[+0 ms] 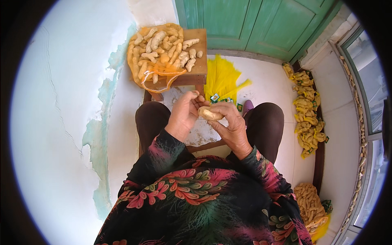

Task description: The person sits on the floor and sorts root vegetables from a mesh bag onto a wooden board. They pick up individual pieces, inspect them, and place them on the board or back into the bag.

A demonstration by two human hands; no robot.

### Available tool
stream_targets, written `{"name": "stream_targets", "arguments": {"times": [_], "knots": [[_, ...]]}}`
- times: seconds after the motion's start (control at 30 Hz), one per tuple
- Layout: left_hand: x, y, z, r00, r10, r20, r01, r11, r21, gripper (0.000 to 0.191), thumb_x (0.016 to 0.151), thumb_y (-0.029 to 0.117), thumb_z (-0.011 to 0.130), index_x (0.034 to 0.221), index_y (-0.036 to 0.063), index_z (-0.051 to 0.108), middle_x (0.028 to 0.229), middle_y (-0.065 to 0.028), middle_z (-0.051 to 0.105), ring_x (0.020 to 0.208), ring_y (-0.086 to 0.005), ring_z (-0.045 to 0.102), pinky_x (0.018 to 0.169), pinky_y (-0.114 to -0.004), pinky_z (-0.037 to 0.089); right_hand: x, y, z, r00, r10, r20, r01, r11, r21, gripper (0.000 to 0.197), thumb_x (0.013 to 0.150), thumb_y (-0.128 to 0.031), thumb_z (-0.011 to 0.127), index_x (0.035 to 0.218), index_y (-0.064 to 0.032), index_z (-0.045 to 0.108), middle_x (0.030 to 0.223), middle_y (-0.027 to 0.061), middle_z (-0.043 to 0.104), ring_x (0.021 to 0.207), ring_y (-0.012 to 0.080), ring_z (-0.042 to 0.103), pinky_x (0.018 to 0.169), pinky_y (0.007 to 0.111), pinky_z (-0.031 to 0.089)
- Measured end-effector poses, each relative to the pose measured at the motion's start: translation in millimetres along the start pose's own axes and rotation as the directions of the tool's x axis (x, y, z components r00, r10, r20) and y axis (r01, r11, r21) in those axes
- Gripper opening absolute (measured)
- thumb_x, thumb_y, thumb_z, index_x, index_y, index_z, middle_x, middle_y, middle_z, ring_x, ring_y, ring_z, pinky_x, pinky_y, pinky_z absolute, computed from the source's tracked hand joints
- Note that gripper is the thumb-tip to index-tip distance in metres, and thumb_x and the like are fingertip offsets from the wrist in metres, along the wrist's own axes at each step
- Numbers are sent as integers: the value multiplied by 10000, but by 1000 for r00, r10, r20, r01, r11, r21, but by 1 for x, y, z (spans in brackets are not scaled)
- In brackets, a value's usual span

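My right hand (228,125) holds a pale brown ginger root piece (210,113) between thumb and fingers, in front of my knees. Just left of it is my left hand (187,111), fingers curled; whether its fingers touch the piece I cannot tell. Beyond my left knee, an orange mesh bag (134,65) full of ginger roots lies open on a small wooden table (200,65). Several loose ginger pieces (190,64) lie beside the bag on the tabletop. Yellow mesh netting (221,75) with green tags (215,98) is spread on the floor right of the table.
Several filled yellow mesh bags (306,118) line the right wall. Another orange mesh bag of roots (309,203) stands at the lower right. Green double doors (232,23) close off the far side, a peeling wall (70,101) the left. Windows (363,82) are at the right.
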State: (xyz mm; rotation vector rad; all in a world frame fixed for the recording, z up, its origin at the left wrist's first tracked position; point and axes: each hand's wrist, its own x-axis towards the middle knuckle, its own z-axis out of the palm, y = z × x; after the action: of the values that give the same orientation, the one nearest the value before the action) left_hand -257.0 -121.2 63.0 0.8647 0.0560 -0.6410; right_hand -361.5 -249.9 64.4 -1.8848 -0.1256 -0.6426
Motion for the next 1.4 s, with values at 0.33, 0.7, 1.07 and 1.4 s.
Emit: {"name": "stream_targets", "arguments": {"times": [0.33,0.7,1.07,1.4], "knots": [[-39,36,8,918,352,184,-391,718,576,195,918,170,524,936,0,618,728,-37,597,688,-107,564,689,-255,466,-12,-18,-7,927,361,102,-312,592,743,330,862,-2,618,1158,-17,473,1093,83,579,989,161,586,813,305,531],[-41,11,27,740,394,545,-663,291,690,127,838,123,637,857,4,598,861,-81,584,754,-154,552,677,-267,440,-21,-5,-3,928,371,34,-335,789,515,372,829,15,659,1161,-10,492,1075,50,571,994,117,559,871,250,475],[-32,18,17,930,243,275,-367,653,663,248,920,225,577,829,-3,610,752,-13,590,690,-77,541,657,-231,449,-18,1,-5,869,464,172,-438,560,703,353,849,-29,648,1172,-26,505,1091,37,572,973,111,568,791,257,505],[-27,16,6,793,283,539,-600,210,772,44,840,39,599,831,-4,603,778,-28,590,691,-95,547,627,-233,447,-22,5,-5,892,417,174,-436,693,573,344,838,0,651,1155,-20,519,1074,28,586,990,102,563,856,242,463]]}}
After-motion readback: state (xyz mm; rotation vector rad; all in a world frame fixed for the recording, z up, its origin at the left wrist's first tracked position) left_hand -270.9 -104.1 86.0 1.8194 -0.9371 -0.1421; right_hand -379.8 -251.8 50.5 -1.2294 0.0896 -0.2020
